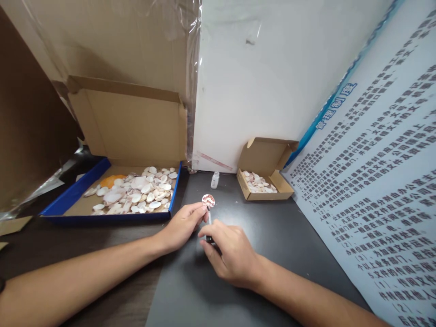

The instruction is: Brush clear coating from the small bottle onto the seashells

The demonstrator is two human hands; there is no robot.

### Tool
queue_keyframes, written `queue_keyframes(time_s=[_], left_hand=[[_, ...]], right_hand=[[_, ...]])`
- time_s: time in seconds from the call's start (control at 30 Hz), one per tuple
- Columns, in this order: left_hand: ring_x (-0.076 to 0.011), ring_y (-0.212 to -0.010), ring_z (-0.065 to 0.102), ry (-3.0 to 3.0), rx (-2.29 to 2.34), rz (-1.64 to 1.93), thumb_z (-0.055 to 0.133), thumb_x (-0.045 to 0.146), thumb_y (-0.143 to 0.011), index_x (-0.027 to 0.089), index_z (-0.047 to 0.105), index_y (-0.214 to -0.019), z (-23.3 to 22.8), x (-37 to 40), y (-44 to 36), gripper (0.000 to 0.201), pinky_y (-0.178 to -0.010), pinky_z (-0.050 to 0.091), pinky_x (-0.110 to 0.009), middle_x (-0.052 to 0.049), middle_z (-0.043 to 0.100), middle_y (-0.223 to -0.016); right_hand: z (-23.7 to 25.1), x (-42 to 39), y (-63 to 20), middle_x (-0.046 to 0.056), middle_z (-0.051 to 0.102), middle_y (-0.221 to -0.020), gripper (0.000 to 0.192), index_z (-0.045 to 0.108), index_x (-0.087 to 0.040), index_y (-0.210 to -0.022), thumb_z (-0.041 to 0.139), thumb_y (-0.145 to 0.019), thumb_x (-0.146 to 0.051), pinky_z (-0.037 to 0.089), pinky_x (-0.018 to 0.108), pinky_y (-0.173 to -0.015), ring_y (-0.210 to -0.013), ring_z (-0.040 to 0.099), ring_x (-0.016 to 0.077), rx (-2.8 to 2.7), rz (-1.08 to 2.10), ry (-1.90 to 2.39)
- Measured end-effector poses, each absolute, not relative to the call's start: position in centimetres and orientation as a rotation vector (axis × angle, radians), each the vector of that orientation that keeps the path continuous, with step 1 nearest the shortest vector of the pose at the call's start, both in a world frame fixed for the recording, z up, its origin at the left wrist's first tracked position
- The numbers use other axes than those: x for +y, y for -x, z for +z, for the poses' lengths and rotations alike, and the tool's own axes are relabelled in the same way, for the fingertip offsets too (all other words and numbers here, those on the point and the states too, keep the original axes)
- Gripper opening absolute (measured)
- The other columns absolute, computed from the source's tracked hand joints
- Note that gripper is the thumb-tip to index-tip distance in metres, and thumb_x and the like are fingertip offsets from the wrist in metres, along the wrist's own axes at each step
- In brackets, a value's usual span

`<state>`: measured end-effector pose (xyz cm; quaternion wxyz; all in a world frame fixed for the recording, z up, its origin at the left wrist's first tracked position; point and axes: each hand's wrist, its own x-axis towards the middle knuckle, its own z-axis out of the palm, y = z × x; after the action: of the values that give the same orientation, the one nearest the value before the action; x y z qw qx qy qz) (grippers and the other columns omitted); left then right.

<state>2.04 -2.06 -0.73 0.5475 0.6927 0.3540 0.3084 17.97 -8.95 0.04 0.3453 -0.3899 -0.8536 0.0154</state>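
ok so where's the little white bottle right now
In the head view the little white bottle stands on the dark table at the wall, between the big shell box and the small shell box.

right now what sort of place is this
Probably a makeshift craft bench in an office corner: a large blue-edged cardboard box of pale seashells, a small cardboard box of shells, and a printed notice board leaning alongside. The left hand holds a patterned shell.

Small scallop shell (208, 200), reddish-brown mottled, held upright above the dark desk; thin brush (210, 222) tip touching it.
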Motion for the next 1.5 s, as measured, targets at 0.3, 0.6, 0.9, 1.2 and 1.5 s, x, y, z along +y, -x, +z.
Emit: queue_keyframes(time_s=[0.3,0.6,0.9,1.2,1.5], left_hand=[[-0.0122,-0.06,0.036,-1.652,0.834,0.734,0.037,0.046,-0.093,0.018,0.047,-0.068,-1.0,-2.0,-2.0,0.04,-0.056,0.033,-0.023,0.003,0.041,-0.062],[-0.0123,-0.059,0.035,-1.66,0.819,0.738,0.037,0.047,-0.092,0.018,0.045,-0.066,-0.9,-2.0,-2.0,0.04,-0.056,0.033,-0.024,0.004,0.039,-0.06],[-0.0129,-0.064,0.039,-1.655,0.784,0.754,0.04,0.045,-0.093,0.018,0.044,-0.068,-1.0,-2.0,-2.1,0.037,-0.061,0.036,-0.024,0.003,0.042,-0.065],[-0.0133,-0.068,0.039,-1.68,0.791,0.756,0.039,0.042,-0.093,0.017,0.046,-0.07,-1.0,-2.0,-2.0,0.035,-0.062,0.036,-0.023,0.002,0.043,-0.068],[-0.0128,-0.067,0.038,-1.695,0.772,0.77,0.039,0.043,-0.093,0.018,0.043,-0.067,-0.8,-2.1,-2.1,0.036,-0.064,0.035,-0.024,0.003,0.039,-0.066]], right_hand=[[0.6,-9.0,-18.1,0.003,0.065,-0.077,0.017,0.056,-0.02,-0.097,0.04,-0.097,-0.025,0.041,0.025,-0.055,-0.062,0.059,0.0148,-2.27,-0.058,0.988],[0.8,-8.9,-18.3,0.003,0.066,-0.08,0.017,0.057,-0.02,-0.101,0.041,-0.096,-0.025,0.043,0.025,-0.058,-0.064,0.06,0.0144,-2.276,0.028,0.982],[1.2,-8.5,-18.8,0.004,0.064,-0.083,0.019,0.058,-0.019,-0.107,0.044,-0.096,-0.023,0.043,0.025,-0.061,-0.069,0.058,0.0146,-2.234,0.03,0.975],[1.6,-8.3,-18.9,0.004,0.066,-0.089,0.018,0.06,-0.021,-0.106,0.047,-0.093,-0.021,0.045,0.026,-0.07,-0.077,0.061,0.0156,-2.161,0.257,1.089],[2.0,-8.5,-18.8,0.001,0.068,-0.086,0.015,0.062,-0.021,-0.1,0.052,-0.09,-0.019,0.044,0.024,-0.065,-0.066,0.058,0.0124,-2.096,0.352,1.094]])
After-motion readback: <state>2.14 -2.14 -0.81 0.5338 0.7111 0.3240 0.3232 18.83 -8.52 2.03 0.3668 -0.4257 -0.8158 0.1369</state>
